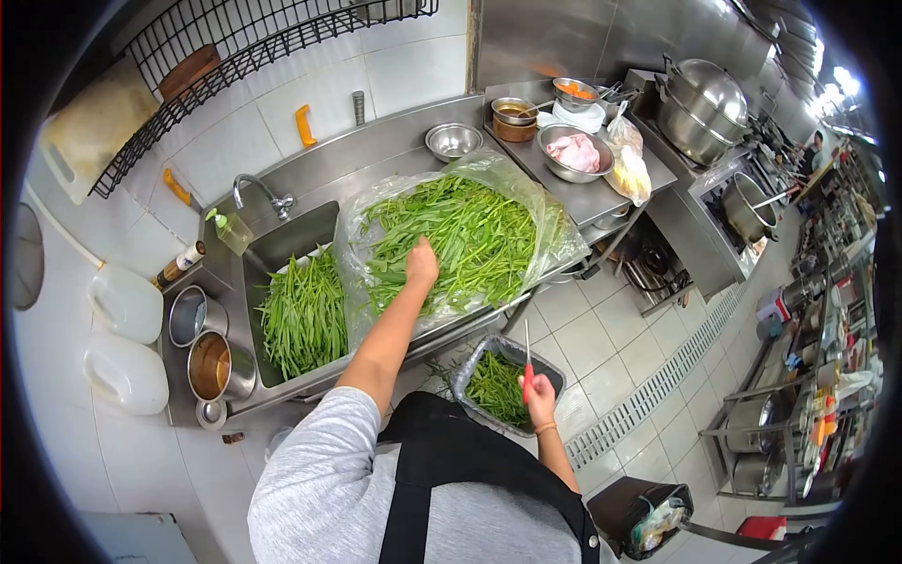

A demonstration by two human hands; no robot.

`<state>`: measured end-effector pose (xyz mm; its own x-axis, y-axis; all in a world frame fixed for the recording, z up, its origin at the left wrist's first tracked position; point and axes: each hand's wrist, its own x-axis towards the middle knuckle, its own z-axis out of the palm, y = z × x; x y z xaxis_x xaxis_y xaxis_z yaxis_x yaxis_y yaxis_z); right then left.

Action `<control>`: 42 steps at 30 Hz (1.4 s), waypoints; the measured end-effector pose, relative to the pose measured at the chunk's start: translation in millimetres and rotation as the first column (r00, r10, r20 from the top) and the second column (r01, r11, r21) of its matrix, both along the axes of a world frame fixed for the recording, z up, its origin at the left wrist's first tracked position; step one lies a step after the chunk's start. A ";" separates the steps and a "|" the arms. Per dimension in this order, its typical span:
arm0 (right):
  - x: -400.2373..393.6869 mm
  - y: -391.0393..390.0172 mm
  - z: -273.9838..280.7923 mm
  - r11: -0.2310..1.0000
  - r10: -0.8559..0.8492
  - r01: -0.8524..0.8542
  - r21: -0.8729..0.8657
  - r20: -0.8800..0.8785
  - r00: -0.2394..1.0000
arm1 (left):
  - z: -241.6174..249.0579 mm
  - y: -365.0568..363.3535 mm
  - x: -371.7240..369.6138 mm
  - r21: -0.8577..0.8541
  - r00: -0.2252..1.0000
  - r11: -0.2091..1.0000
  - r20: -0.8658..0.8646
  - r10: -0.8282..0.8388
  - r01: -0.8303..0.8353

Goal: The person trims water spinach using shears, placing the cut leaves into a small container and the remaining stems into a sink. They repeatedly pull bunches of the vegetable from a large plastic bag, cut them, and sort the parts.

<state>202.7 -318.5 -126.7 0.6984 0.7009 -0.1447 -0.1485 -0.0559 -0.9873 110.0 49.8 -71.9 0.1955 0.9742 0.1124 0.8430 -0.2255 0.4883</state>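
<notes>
My left hand (422,262) reaches into a heap of long, narrow-leaved greens (470,221) that look like water spinach. Its fingers are closed at the near side of the heap, partly hidden among the stems. This heap lies in a spread-out clear plastic bag (550,226) on the steel counter. In my right hand (539,399) is a knife (528,371), gripped by its red handle with the blade pointing up. Below the knife stands a lined bin (462,387) holding green trimmings (498,383). More greens (303,315) fill much of the sink (258,258) on the left.
A tap (268,199) and a soap bottle (229,230) stand behind the sink. Steel pots (222,367) sit at its left. Farther right are a bowl of raw meat (575,153), a large lidded steamer (703,111) and a floor drain grate (658,376). A black bin (625,508) stands behind my right side.
</notes>
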 end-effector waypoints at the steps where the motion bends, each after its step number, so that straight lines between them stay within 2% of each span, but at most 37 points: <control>1: -1.7 11.6 15.7 0.994 0.098 -0.100 -0.034 -0.059 0.993 | 0.4 0.9 -6.0 0.007 0.994 0.994 -0.022 -0.111 0.111; 2: -2.9 23.6 28.2 0.994 0.106 -0.108 -0.033 -0.061 0.993 | 0.5 2.7 -12.0 0.011 0.974 0.975 -0.047 -0.221 0.222; 4: -4.2 51.1 51.9 0.954 0.301 -0.295 0.062 -0.256 0.919 | -1.1 10.1 -18.7 0.043 0.976 0.975 0.014 -0.219 0.218; 5: -5.0 65.7 67.5 0.953 0.304 -0.297 0.066 -0.256 0.918 | 7.0 7.3 -23.9 0.103 0.970 0.967 0.043 -0.239 0.233; 7: -8.1 95.3 93.0 0.879 0.432 -0.477 -0.013 -0.403 0.807 | 21.0 -1.7 -34.0 0.273 0.958 0.939 0.136 -0.254 0.210; 8: -9.9 111.7 97.6 0.878 0.434 -0.478 -0.008 -0.404 0.805 | 28.1 -6.2 -38.4 0.276 0.958 0.938 0.132 -0.254 0.210; 10: -13.3 140.8 105.9 0.830 0.468 -0.558 -0.025 -0.514 0.719 | 38.1 -13.3 -45.6 0.091 0.892 0.966 0.373 -0.257 0.240; 11: -14.9 152.3 109.4 0.831 0.467 -0.556 -0.025 -0.514 0.720 | 40.8 -17.2 -47.8 0.088 0.895 0.966 0.365 -0.257 0.241; 12: -16.6 163.7 112.5 0.830 0.457 -0.556 -0.045 -0.518 0.723 | 53.4 -24.9 -50.1 0.014 0.901 0.969 0.364 -0.236 0.248; 16: -20.0 193.3 109.3 0.836 0.449 -0.547 -0.050 -0.511 0.733 | 42.2 -22.7 -56.8 0.067 0.876 0.949 0.371 -0.309 0.307; 20: -18.7 205.3 108.4 0.849 0.419 -0.523 -0.069 -0.515 0.748 | 36.3 -18.7 -62.5 0.082 0.796 0.908 0.455 -0.400 0.410; 22: -13.1 204.3 99.7 0.823 0.488 -0.564 -0.060 -0.432 0.758 | 31.0 -9.1 -66.8 0.078 0.768 0.902 0.496 -0.404 0.424; 23: -10.3 201.7 96.1 0.829 0.466 -0.551 -0.097 -0.425 0.776 | 27.3 -2.6 -67.9 0.075 0.801 0.930 0.486 -0.350 0.361; 24: -5.5 197.5 88.9 0.831 0.461 -0.546 -0.101 -0.425 0.779 | 21.4 6.6 -68.6 0.073 0.798 0.928 0.489 -0.352 0.365; 26: 3.1 192.5 75.5 0.814 0.447 -0.561 -0.148 -0.456 0.769 | 14.2 26.7 -65.5 0.084 0.843 0.986 0.512 -0.168 0.145; 28: -0.3 194.9 84.3 0.821 0.410 -0.538 -0.191 -0.457 0.789 | 19.0 36.9 -55.6 0.033 0.831 0.991 0.542 -0.126 0.129; 30: -6.4 201.9 97.4 0.877 0.344 -0.465 -0.125 -0.514 0.786 | 19.1 43.8 -45.7 -0.026 0.901 0.976 0.391 -0.190 0.217; 31: -8.7 206.2 105.0 0.867 0.361 -0.482 -0.127 -0.505 0.784 | 18.1 45.6 -39.6 -0.086 0.916 0.969 0.355 -0.186 0.230; 34: -16.2 217.2 109.9 0.872 0.392 -0.481 -0.093 -0.456 0.799 | 2.3 50.9 -32.9 0.008 0.928 0.967 0.282 -0.246 0.254; 36: -14.7 220.1 107.1 0.865 0.394 -0.486 -0.125 -0.430 0.812 | 2.1 52.6 -36.4 -0.044 0.924 0.964 0.297 -0.240 0.264; 38: -10.8 221.1 97.9 0.857 0.358 -0.473 -0.206 -0.422 0.833 | 18.0 46.3 -46.0 -0.205 0.860 0.914 0.458 -0.227 0.350; 40: -9.9 214.2 91.4 0.863 0.340 -0.458 -0.212 -0.427 0.838 | 20.3 37.3 -54.5 -0.157 0.839 0.917 0.482 -0.253 0.367; 42: -14.0 212.1 88.2 0.865 0.327 -0.451 -0.222 -0.434 0.840 | 23.9 29.1 -61.7 -0.180 0.773 0.916 0.608 -0.183 0.358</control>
<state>188.7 -106.4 -38.5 0.2264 0.7788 -0.5850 -0.3986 -0.4739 -0.7852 48.3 78.9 -48.0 0.4410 0.8970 0.0305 0.3146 -0.1863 0.9308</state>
